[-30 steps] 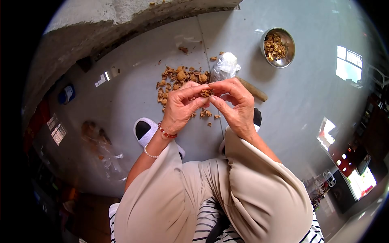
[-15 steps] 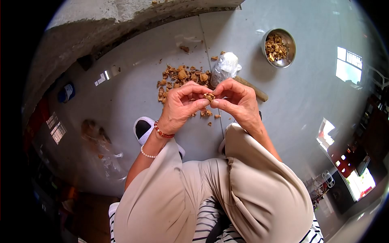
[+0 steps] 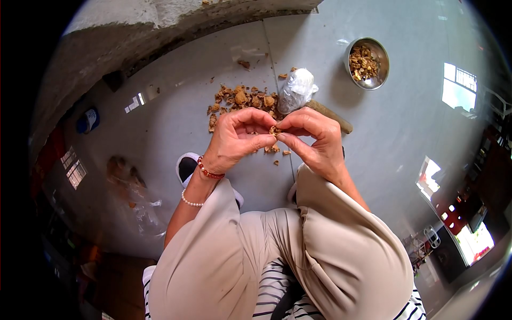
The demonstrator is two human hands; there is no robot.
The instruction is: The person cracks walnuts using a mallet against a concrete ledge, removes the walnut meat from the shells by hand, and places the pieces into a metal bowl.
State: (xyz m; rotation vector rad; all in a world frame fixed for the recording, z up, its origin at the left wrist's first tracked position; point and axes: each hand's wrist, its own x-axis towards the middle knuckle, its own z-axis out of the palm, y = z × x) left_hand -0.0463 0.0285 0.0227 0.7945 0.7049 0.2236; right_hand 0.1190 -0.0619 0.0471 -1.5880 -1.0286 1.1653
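A small piece of walnut is pinched between the fingertips of both hands. My left hand, with bead bracelets at the wrist, grips it from the left. From the right, the thumb and forefinger of my right hand close on it, the fingertips of both hands almost touching. Just beyond my hands, a pile of walnuts and broken shells lies on the grey floor, partly hidden by my left hand. Small shell bits lie below my fingers.
A metal bowl at the upper right holds walnut pieces. A white plastic-wrapped bundle stands beside a wooden stick. Clear plastic bag lies left. Rough ledge runs along the upper left. A blue-and-white object is at far left.
My left wrist has shifted slightly left and my right hand slightly right. The walnut piece remains between my fingertips and has turned, showing a different side.
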